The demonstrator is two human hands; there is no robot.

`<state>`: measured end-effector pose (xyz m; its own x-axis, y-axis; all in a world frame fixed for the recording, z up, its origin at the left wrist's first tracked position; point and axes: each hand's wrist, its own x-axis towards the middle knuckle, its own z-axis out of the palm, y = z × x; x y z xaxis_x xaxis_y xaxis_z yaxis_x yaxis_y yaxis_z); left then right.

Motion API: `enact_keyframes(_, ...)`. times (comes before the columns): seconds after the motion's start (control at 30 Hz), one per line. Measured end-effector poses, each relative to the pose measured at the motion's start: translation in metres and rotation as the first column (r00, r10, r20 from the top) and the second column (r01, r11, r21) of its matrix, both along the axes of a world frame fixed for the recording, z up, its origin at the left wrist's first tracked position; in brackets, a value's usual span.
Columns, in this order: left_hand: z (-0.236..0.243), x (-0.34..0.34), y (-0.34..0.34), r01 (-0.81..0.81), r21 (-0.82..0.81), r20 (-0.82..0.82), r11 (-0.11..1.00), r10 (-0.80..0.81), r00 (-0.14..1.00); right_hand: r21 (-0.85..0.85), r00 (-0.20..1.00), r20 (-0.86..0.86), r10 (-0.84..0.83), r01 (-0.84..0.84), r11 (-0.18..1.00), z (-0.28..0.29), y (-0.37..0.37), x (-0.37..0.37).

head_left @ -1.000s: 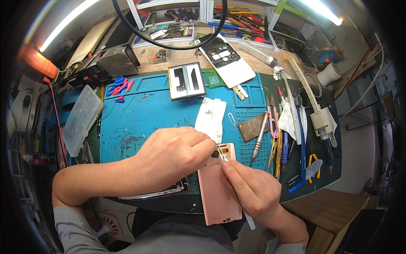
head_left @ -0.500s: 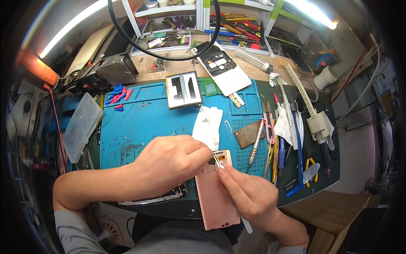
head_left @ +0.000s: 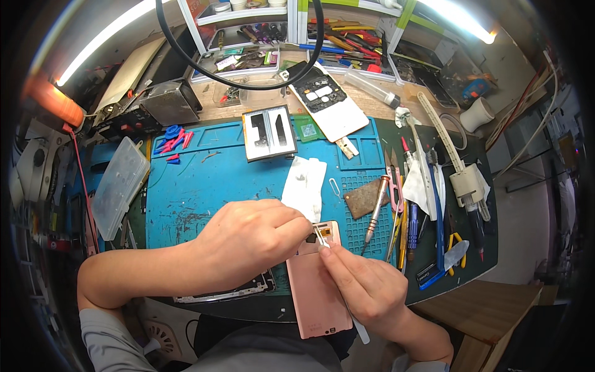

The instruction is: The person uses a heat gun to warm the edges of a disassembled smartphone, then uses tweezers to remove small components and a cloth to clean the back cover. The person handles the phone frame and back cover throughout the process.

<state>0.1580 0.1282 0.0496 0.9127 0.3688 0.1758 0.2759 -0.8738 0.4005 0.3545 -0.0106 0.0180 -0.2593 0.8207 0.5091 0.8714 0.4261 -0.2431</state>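
Observation:
A pink phone back housing lies lengthwise at the mat's near edge, its upper end uncovered and showing small inner parts. My right hand is closed on slim silver tweezers; their tips meet the uncovered end, and their flat rear end sticks out below my palm. At the upper left corner of the housing, my left hand is closed, fingers curled. Whatever those fingers pinch is hidden. Beneath my left forearm lies a dark phone frame, partly covered. A white cloth sits just beyond my hands.
Right of the blue mat lie a screwdriver, pink scissors, brushes and pliers. Farther back are a notebook-like case and a white phone panel. A clear plastic box stands left. A black cable loops overhead.
Both hands keep almost the same pose at the phone's upper end. The view has shifted very slightly; nothing was taken or let go.

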Motion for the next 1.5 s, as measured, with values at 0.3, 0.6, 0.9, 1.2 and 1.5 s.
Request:
enact_keyframes(0.3,0.0015,0.0006,0.0004,0.002,0.008,-0.019,1.000,-0.001,1.000,0.011,1.000,0.012,-0.004,0.004,1.000,-0.0006,0.0005,0.0004)
enact_keyframes(0.6,-0.0002,0.0025,0.0005,0.016,0.046,0.040,0.999,-0.018,0.999,0.004,1.000,0.015,0.001,-0.001,1.000,-0.0017,-0.0011,0.0011)
enact_keyframes(0.9,-0.0011,0.0029,0.0002,0.009,0.041,0.051,0.999,-0.011,0.999,0.028,1.000,0.030,0.004,-0.005,1.000,-0.0051,-0.0013,0.0016)
enact_keyframes(1.2,0.0003,0.0034,0.0007,0.006,0.047,0.033,0.999,-0.007,0.999,0.026,0.999,0.044,0.003,-0.004,1.000,-0.0036,-0.0016,0.0012)
enact_keyframes(1.5,0.0029,0.0019,0.0016,-0.013,0.008,-0.029,1.000,0.013,1.000,0.031,0.999,0.053,0.005,-0.007,0.999,-0.0047,-0.0021,0.0018)
